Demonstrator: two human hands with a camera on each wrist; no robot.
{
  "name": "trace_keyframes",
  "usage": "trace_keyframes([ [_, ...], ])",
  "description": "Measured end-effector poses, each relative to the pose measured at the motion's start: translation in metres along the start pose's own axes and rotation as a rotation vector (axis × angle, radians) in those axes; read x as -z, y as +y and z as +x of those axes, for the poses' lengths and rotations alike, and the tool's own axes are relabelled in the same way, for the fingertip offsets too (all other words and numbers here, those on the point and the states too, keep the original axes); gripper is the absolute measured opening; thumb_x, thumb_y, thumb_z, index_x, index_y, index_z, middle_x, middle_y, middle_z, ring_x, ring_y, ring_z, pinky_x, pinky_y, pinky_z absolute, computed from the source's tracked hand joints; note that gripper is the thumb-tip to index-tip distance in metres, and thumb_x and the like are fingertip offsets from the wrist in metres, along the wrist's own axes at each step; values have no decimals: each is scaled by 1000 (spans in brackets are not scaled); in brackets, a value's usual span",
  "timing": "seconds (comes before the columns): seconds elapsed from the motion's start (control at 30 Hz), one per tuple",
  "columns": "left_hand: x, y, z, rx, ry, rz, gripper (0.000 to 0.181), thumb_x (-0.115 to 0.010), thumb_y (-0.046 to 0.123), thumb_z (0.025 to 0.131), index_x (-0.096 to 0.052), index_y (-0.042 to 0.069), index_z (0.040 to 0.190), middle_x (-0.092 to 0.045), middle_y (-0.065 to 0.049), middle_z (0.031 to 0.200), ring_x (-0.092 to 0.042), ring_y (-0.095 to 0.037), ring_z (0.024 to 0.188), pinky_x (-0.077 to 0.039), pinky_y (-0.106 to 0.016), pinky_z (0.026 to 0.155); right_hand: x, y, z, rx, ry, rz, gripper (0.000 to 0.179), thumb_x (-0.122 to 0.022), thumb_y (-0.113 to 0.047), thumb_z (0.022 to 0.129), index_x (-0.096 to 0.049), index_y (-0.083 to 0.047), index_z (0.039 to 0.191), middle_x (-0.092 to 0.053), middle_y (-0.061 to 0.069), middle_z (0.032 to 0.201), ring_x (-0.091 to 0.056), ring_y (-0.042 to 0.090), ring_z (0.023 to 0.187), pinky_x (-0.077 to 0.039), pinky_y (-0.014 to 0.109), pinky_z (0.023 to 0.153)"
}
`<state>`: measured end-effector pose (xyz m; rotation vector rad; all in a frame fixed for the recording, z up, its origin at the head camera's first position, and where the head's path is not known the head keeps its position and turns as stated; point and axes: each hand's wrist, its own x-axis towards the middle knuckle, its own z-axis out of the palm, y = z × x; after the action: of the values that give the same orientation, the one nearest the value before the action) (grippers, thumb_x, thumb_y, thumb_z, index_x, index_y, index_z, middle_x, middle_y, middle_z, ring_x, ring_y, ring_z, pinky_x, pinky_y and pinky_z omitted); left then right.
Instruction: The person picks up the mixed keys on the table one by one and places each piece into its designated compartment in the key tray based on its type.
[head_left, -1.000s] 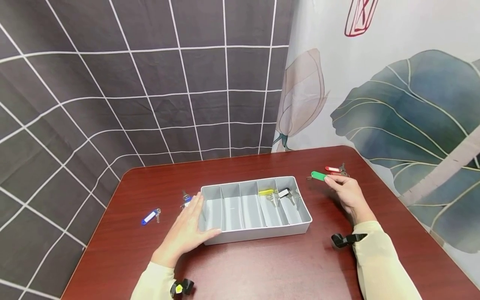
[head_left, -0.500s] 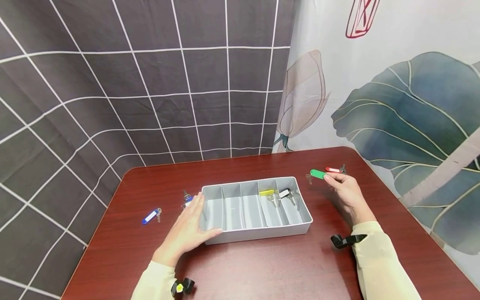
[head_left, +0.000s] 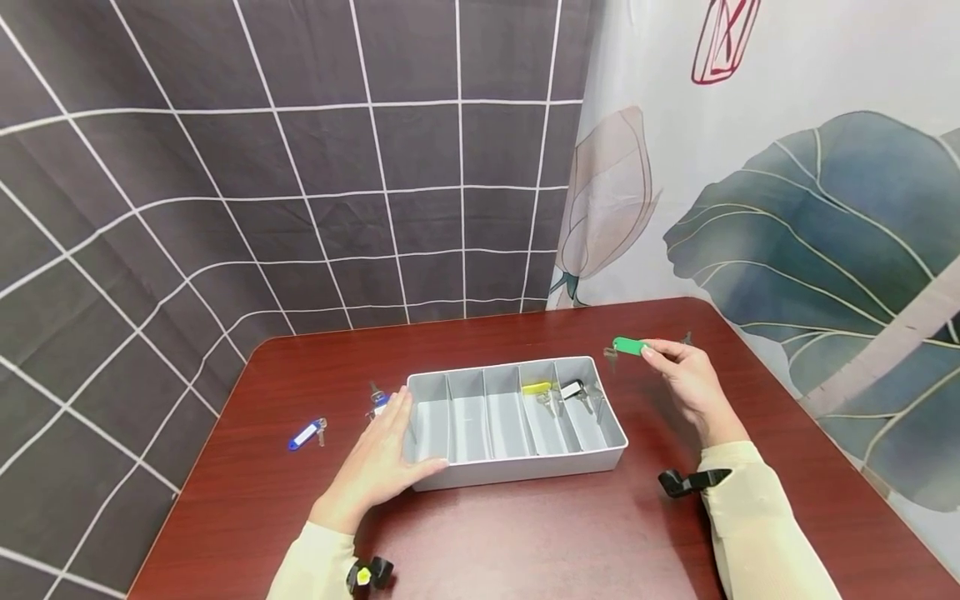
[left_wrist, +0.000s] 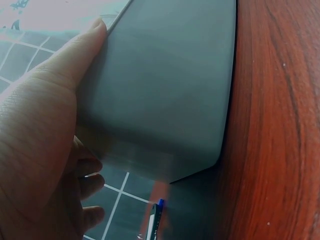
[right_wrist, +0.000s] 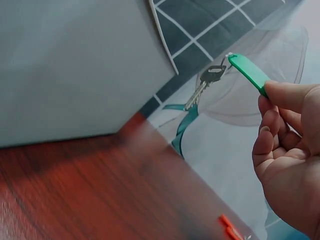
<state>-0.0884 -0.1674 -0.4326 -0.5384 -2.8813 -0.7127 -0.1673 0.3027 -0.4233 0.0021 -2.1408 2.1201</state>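
My right hand [head_left: 693,383] pinches a green key tag [head_left: 628,346] between thumb and fingertips, to the right of the grey compartment tray [head_left: 517,471]. From the tag's ring dangles a key [right_wrist: 205,85], plain in the right wrist view. My left hand [head_left: 375,467] rests against the tray's left end, fingers straight along the side and thumb at the front corner; the left wrist view has the thumb [left_wrist: 90,45] on its rim. Inside the tray, a yellow-tagged key [head_left: 537,388] lies in the second compartment from the right, and a black-and-white-tagged key [head_left: 572,389] in the rightmost.
Left of the tray, a blue-tagged key [head_left: 306,433] lies on the red-brown table [head_left: 525,533]. Another blue tag [head_left: 381,400] sits by the left fingertips, partly covered. Beyond the right hand is a red tag [right_wrist: 230,227], hidden from the head view. Curtains [head_left: 420,150] hang behind.
The right hand has lifted the green key tag and shifted slightly left toward the tray, its key now hanging down. The left hand stays against the tray.
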Motion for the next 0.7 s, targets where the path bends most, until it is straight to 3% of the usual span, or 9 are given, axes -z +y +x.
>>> trace_keyframes([
  [0.27, 0, 0, 0, -6, 4, 4, 113, -71, 65, 72, -23, 0, 151, -23, -15, 157, -23, -30, 143, -27, -53, 111, -11, -15, 4, 49, -22, 58, 27, -72, -17, 87, -72, -4, 111, -68, -5, 97, -58, 9, 85, -49, 16, 72],
  [0.43, 0, 0, 0, -10, 10, 2, 113, -72, 64, 72, -23, -1, 151, -24, -16, 156, -24, -31, 143, -27, -53, 110, -21, -21, 4, 107, -59, 107, 31, -70, -9, 88, -67, 6, 115, -70, -5, 97, -61, 9, 86, -51, 16, 73],
  [0.53, 0, 0, 0, -3, 5, -1, 113, -71, 65, 72, -23, 0, 151, -23, -15, 157, -23, -30, 143, -27, -53, 111, -27, -23, 3, 127, -79, 97, 36, -70, -8, 88, -62, 12, 117, -71, -5, 97, -61, 9, 89, -50, 17, 76],
  [0.7, 0, 0, -1, 8, -5, -9, 114, -69, 67, 72, -22, 1, 152, -22, -13, 157, -23, -29, 143, -26, -52, 111, -35, -26, -1, 134, -107, 84, 33, -69, -9, 89, -65, 9, 117, -70, -5, 98, -60, 9, 91, -49, 18, 79],
])
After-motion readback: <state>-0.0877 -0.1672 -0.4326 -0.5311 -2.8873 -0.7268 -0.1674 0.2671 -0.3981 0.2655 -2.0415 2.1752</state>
